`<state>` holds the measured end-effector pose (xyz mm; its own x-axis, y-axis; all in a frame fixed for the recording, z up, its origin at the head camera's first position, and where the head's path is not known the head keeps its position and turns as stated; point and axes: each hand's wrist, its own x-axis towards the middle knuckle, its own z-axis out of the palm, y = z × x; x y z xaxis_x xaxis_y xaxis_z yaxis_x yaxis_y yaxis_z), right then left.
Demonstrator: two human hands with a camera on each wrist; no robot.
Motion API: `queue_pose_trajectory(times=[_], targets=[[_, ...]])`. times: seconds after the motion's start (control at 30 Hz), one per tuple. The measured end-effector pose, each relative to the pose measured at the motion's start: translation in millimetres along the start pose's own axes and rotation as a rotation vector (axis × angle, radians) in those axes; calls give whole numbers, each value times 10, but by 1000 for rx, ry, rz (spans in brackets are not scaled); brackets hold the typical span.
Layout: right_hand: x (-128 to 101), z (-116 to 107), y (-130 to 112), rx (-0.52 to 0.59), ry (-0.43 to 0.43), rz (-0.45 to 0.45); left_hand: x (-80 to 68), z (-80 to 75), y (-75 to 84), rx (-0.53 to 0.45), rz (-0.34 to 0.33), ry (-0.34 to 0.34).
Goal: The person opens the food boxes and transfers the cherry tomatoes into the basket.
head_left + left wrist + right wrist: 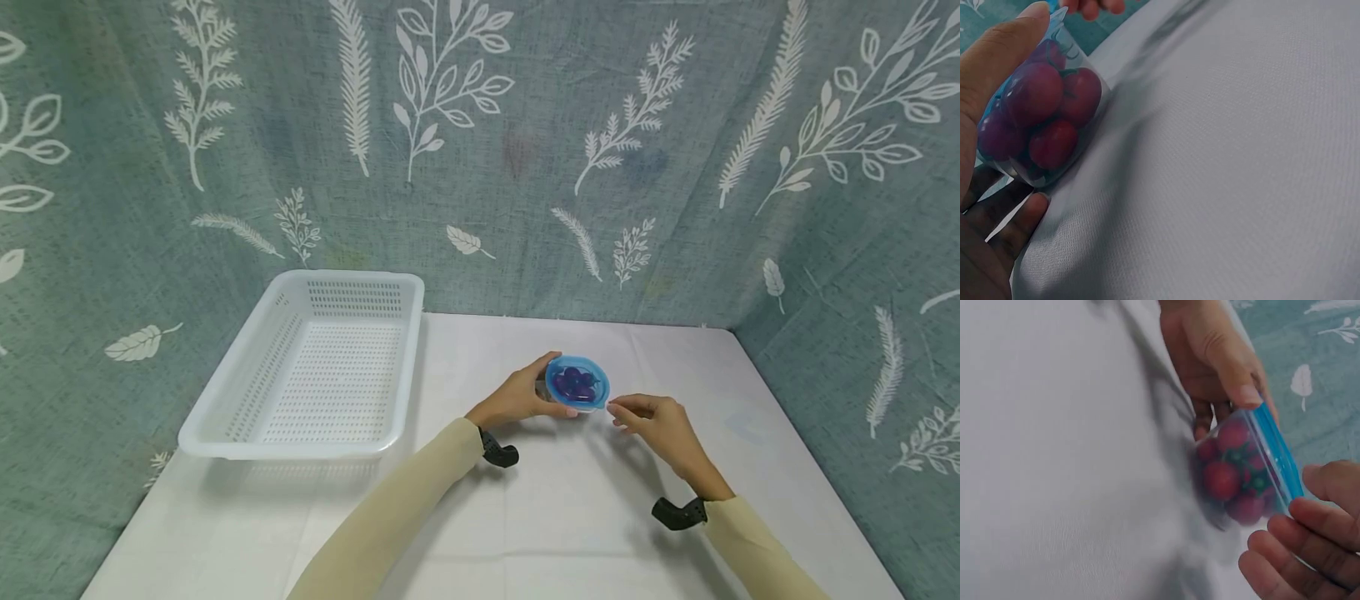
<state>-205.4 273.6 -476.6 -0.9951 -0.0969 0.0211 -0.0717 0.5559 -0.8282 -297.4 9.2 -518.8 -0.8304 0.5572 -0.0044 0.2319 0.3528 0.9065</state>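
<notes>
In the head view, my left hand [525,393] grips a small clear tub [1075,140] of red cherry tomatoes [1222,480]. Its blue lid [597,371] sits on top, tinting the fruit purple from above. The left thumb [1007,47] presses at the lid's edge while the other fingers support the tub's far side and underside. Right at the lid's tab corner, my right hand [660,429] has its thumb [1335,480] and index fingertip to either side, the other fingers loosely bent. The tub is tilted close over the table.
A white perforated plastic basket [191,433] stands on the left of the white-clothed table [540,517]. Green-grey fabric [517,242] with white leaf prints hangs behind and at both sides. Each wrist wears a black strap camera [678,513].
</notes>
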Motion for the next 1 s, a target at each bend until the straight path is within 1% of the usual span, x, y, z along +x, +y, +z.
queue_pose_trajectory(times=[0.07, 0.13, 0.3, 0.7, 1.0], targets=[[6, 20, -2, 72, -22, 54, -2, 5, -4, 1, 1, 0], [11, 44, 0, 122, -30, 88, -4, 11, -6, 0, 4, 1], [10, 90, -2, 205, -52, 118, -12, 16, -7, 0, 1, 0], [35, 131, 13, 330, -72, 173, -1, 9, 10, 4, 13, 1], [56, 154, -10, 411, -83, 203, 5, -14, -13, 25, 12, -4]])
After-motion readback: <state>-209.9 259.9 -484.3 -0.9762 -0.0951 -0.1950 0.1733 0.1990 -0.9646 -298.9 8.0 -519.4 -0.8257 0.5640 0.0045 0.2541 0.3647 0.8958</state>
